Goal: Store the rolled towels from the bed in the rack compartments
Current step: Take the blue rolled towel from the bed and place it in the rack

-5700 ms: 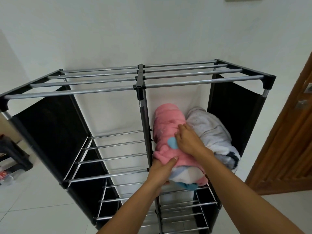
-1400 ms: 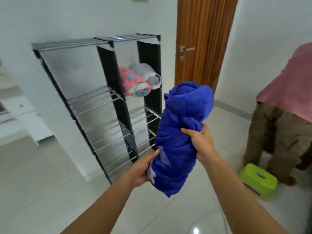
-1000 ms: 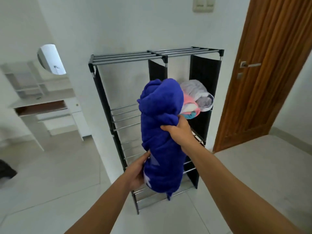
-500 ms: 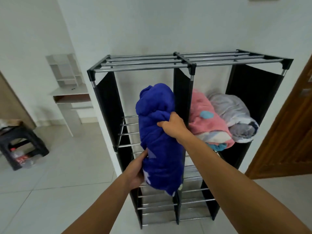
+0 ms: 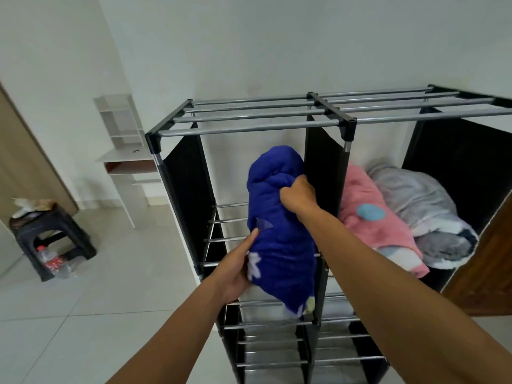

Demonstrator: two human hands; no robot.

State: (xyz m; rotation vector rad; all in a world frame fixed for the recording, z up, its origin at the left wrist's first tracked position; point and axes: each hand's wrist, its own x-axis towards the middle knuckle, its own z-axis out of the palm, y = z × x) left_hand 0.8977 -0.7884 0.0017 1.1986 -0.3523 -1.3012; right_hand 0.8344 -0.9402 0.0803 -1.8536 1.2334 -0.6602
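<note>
A rolled blue towel [image 5: 279, 245] with pale star prints is held in both hands at the mouth of the upper left compartment of the black and silver rack [image 5: 249, 117]. My left hand [image 5: 238, 270] supports its lower end from the left. My right hand [image 5: 297, 195] grips its upper part. The towel's far end reaches into the compartment, above the shelf bars [image 5: 221, 239]. In the upper right compartment lie a pink rolled towel [image 5: 371, 217] and a grey rolled towel [image 5: 421, 206], side by side.
Lower rack shelves [image 5: 277, 361] of metal bars show below. A wooden door [image 5: 487, 273] stands right of the rack. At the left are a white shelf unit [image 5: 122, 151], a dark stool [image 5: 52, 234] with a plastic bottle [image 5: 52, 261] under it, and tiled floor [image 5: 97, 314].
I have stepped closer to the rack. The blue towel has moved forward and up, its far end now entering the upper left compartment. Both hands keep their grip.
</note>
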